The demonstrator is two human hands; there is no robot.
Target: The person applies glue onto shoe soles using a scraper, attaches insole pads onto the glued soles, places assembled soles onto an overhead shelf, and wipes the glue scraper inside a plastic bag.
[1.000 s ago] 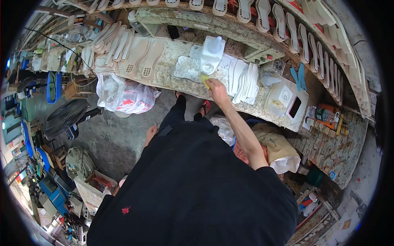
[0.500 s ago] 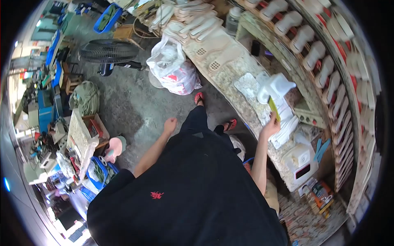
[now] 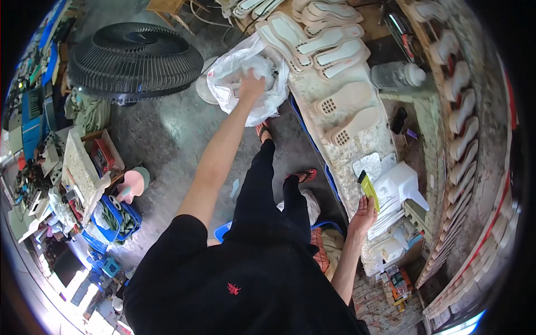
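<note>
My left hand point(image 3: 252, 87) reaches into the mouth of a white plastic bag point(image 3: 226, 84) standing on the floor by the bench. Its fingertips are lost among the crumpled plastic, so what they touch is hidden. In my right hand point(image 3: 364, 216) is a yellow-green brush point(image 3: 369, 191), held by its handle with the black bristles pointing up and away. The brush is over the bench, just left of a white plastic container point(image 3: 399, 184) and white strips point(image 3: 384, 222). Two pale shoe soles with square grids, one being this sole point(image 3: 357, 125), lie farther along the bench.
A large black fan point(image 3: 137, 61) stands left of the bag. More shoe soles point(image 3: 335, 47) are stacked at the bench's far end, near a clear jar point(image 3: 396, 75). Rows of soles point(image 3: 460, 111) line the rack on the right. A pink stool-like object point(image 3: 133, 185) is at left.
My left hand has gone from beside my body forward into the bag. My right hand still holds the brush, whose black bristles now show. The view has shifted toward the bag and fan.
</note>
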